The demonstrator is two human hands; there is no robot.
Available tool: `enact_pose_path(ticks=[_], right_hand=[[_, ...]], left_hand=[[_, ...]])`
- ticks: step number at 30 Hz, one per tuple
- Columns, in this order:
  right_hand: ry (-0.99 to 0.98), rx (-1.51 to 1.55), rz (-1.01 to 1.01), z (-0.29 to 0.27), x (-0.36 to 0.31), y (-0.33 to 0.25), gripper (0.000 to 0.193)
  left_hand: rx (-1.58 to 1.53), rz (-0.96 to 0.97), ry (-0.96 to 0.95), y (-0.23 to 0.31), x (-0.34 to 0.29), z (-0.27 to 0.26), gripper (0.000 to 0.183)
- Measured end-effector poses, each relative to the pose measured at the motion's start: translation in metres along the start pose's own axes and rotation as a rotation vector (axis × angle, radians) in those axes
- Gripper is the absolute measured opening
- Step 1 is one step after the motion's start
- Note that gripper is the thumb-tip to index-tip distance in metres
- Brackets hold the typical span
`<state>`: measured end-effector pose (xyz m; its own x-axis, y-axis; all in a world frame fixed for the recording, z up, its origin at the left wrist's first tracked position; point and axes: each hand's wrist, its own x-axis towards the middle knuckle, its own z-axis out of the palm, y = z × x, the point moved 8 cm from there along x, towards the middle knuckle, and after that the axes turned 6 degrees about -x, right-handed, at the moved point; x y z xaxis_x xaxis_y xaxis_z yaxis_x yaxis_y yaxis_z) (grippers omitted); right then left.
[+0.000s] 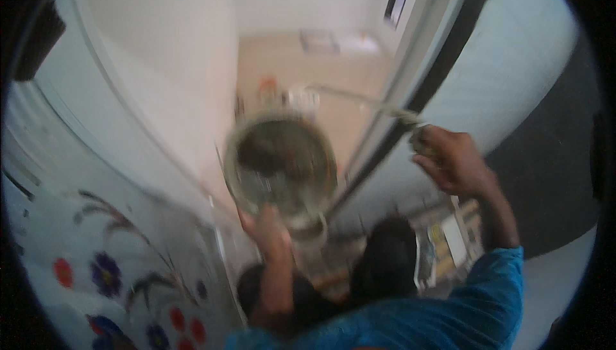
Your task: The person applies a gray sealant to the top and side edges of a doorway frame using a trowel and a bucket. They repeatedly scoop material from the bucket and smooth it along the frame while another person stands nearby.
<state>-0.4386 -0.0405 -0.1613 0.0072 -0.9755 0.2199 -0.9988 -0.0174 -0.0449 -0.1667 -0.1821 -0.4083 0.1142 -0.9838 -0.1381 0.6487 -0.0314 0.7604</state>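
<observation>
My left hand [268, 228] is closed on the near rim of a round, pale green bucket [234, 157], which tilts so that its inside faces me. Within it a dark patch shows, blurred; I cannot tell what that is. A small ring-like part sticks out at the rim's near right. To the right, my right hand [452, 157] grips the thick end of a pale rope-like strand [359, 98]. The strand stretches left above the bucket, and its far end is smeared by motion. Whether it joins the bucket I cannot tell.
A white wall [173, 61] rises at left beside a panel [147, 234] painted with flowers. At right is a dark-edged door frame [443, 55]. Beyond lies a beige floor [282, 61] with a blurred orange item [267, 84] and a white one [303, 98]. Papers [452, 238] lie by my legs.
</observation>
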Motion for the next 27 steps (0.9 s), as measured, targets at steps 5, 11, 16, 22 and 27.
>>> enact_pose_path(ticks=[5,11,16,22,27], right_hand=[[-0.444,-0.037,0.107,0.144,0.037,-0.031,0.034],[-0.248,-0.091,-0.013,0.185,0.091,-0.103,0.031],[-0.353,-0.135,-0.158,0.189,0.071,-0.104,0.03],[-0.347,0.276,0.146,0.155,0.044,-0.022,0.036],[-0.758,1.147,0.547,0.223,-0.01,-0.057,0.04]], left_hand=[[0.051,0.141,-0.007,0.009,-0.004,0.011,0.066],[0.132,0.269,-0.098,0.023,-0.011,0.031,0.052],[0.147,0.365,-0.091,0.036,0.004,0.025,0.053],[0.167,0.374,-0.071,0.037,0.006,0.013,0.046],[0.188,0.46,-0.147,0.039,0.004,0.019,0.049]])
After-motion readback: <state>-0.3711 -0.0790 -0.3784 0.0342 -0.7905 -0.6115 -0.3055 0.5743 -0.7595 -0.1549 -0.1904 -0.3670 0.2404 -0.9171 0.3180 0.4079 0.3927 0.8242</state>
